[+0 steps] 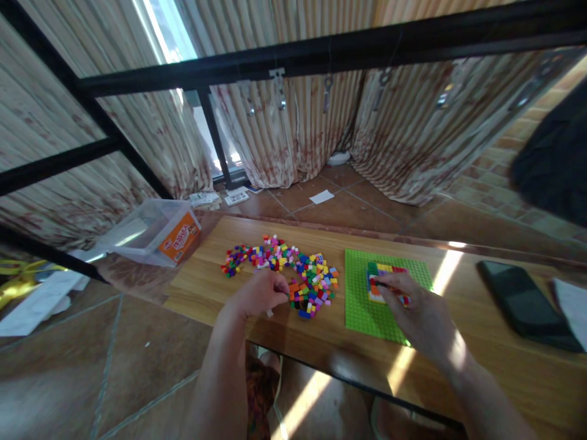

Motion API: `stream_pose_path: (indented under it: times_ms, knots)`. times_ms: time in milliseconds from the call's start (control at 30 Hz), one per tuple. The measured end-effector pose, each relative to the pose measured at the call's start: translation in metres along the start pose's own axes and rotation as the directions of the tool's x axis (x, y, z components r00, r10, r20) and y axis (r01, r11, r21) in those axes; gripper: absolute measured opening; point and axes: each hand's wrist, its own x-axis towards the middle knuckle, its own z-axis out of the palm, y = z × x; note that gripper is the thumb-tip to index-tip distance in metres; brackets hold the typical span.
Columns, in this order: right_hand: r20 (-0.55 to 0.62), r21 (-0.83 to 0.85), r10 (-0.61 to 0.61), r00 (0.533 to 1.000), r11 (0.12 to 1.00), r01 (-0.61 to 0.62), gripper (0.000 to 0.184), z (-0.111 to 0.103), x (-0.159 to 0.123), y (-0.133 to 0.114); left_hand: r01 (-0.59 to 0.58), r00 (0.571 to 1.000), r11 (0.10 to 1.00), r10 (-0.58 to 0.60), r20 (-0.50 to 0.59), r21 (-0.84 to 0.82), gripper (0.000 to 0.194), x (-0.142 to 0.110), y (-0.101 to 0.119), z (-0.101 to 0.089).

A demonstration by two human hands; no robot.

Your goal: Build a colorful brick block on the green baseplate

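Observation:
Many small coloured building bricks (316, 272) lie in a loose, curved pile on the wooden table. At the near left edge of this pile is my left hand (263, 292), thumb and fingers brought together; whatever is between the fingertips is too small to make out. To the right lies a green studded baseplate (358, 315) carrying a low multicoloured brick structure (373, 293) with green, yellow, red, white and blue parts. My right hand (419, 308) reaches over the plate, its fingertips closed on a small brick at the structure, which the hand partly covers.
A clear plastic box (147, 235) with an orange label stands on the floor left of the wooden table (202, 278). A dark phone (527, 302) lies at the table's right, beside white paper (573, 305). Behind are curtains (275, 140) and a black metal frame (298, 58).

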Motion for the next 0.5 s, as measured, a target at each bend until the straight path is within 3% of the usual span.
stream_pose_path:
  times_ms: [100, 200, 333, 400, 500]
  knots:
    - [-0.032, -0.035, -0.06, 0.998, 0.998, 0.059, 0.023, 0.002, 0.002, 0.001, 0.008, 0.999, 0.999, -0.006, -0.045, 0.043, 0.011, 0.001, -0.003, 0.004]
    - [-0.048, 0.006, -0.04, 0.998, 0.999, 0.04, 0.022, 0.004, 0.004, -0.003, -0.022, 0.995, 0.999, 0.025, -0.1, 0.036, 0.012, 0.002, -0.009, 0.003]
    - [-0.054, 0.038, 0.006, 0.998, 0.999, -0.004, 0.02, 0.005, 0.005, -0.009, -0.093, 0.939, 0.984, 0.137, -0.316, 0.152, 0.016, 0.02, -0.009, -0.011]
    - [-0.07, 0.051, 0.011, 0.998, 0.999, -0.008, 0.02, 0.005, 0.006, -0.011, 0.007, 0.884, 0.962, 0.122, -0.451, 0.274, 0.023, 0.037, -0.005, -0.022]
    - [-0.095, 0.079, 0.022, 0.995, 0.997, -0.014, 0.021, 0.005, 0.008, -0.013, 0.194, 0.88, 0.855, 0.065, -0.47, 0.481, 0.03, 0.064, 0.003, -0.035]
